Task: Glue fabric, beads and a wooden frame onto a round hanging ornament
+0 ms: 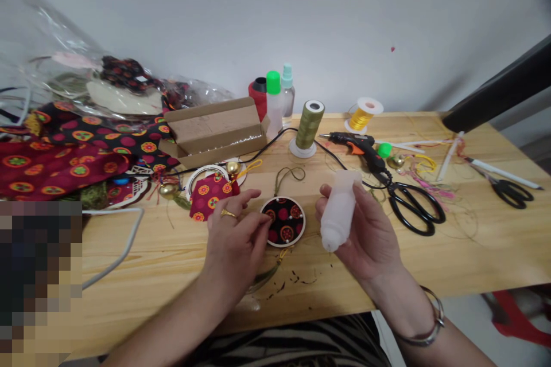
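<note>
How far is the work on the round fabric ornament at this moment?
Done, it seems: the round ornament is already covered with dotted fabric and has a cord loop at its top. In hand: the left hand touches its edge, and the right hand holds a tilted white bottle beside it. Probably left: the red fabric piece nearby lies loose.
</note>
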Available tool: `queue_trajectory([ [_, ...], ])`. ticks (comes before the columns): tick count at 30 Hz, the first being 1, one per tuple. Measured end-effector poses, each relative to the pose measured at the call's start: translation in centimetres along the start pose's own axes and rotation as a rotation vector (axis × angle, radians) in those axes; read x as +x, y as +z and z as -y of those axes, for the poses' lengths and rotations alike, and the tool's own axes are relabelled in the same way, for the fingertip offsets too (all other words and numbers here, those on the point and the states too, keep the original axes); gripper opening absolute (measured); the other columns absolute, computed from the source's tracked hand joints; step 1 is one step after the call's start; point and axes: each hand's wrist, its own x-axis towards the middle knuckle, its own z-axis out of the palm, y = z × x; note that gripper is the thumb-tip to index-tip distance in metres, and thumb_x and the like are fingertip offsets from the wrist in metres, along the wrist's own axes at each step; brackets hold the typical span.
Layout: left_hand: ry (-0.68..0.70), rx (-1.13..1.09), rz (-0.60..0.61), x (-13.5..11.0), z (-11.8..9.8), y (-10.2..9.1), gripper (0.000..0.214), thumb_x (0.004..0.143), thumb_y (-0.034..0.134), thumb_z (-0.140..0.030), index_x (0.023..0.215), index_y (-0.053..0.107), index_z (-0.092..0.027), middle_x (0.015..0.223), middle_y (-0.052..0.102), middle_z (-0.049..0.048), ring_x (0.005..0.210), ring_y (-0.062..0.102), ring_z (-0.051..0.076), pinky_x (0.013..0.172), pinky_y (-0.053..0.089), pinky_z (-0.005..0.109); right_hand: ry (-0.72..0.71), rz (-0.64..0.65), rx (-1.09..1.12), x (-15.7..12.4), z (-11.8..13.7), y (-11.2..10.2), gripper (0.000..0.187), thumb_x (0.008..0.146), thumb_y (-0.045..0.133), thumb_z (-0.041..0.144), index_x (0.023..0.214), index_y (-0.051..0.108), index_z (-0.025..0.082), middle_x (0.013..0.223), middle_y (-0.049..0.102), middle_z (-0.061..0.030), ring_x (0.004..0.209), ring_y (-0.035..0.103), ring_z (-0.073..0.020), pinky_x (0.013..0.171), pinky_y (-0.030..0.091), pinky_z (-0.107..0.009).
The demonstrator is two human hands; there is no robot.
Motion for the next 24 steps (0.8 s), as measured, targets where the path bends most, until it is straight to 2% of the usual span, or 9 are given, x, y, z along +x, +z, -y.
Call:
queue_trajectory([
  [5,0.002,-0.014,-0.001,-0.03,0.0,0.02,0.009,0.079,0.061,-0.014,0.076,0.067,-0.019,0.115,0.061,0.0122,0.1,0.055,0.028,0.083,0.046,0.051,0.004,0.005,0.01,0.04,-0.06,0.06,0.03,0.065,0.076,0.04,0.079,0.071,0.014,0.065,0.068,-0.0035,0.054,0.059,-0.0107,0.032,0.039,-0.012],
  [16,-0.026,-0.033,-0.02,-0.03,-0.05,0.05,0.008,0.081,0.06,-0.016,0.084,0.067,-0.018,0.113,0.06,0.0112,0.089,0.056,0.023,0.081,0.047,0.047,-0.003,0.01,0.0,0.01,-0.08,-0.08,0.032,0.062,0.078,0.04,0.08,0.071,0.015,0.066,0.069,-0.002,0.052,0.056,-0.0092,0.035,0.042,-0.014],
  [24,-0.065,-0.099,-0.018,-0.25,0.13,-0.15,0.01,0.083,0.057,-0.016,0.087,0.066,-0.017,0.115,0.059,0.0114,0.089,0.057,0.021,0.083,0.047,0.045,-0.023,0.041,-0.029,0.07,-0.11,-0.09,0.032,0.064,0.077,0.042,0.08,0.071,0.016,0.066,0.069,-0.0024,0.051,0.054,-0.0089,0.036,0.043,-0.014],
])
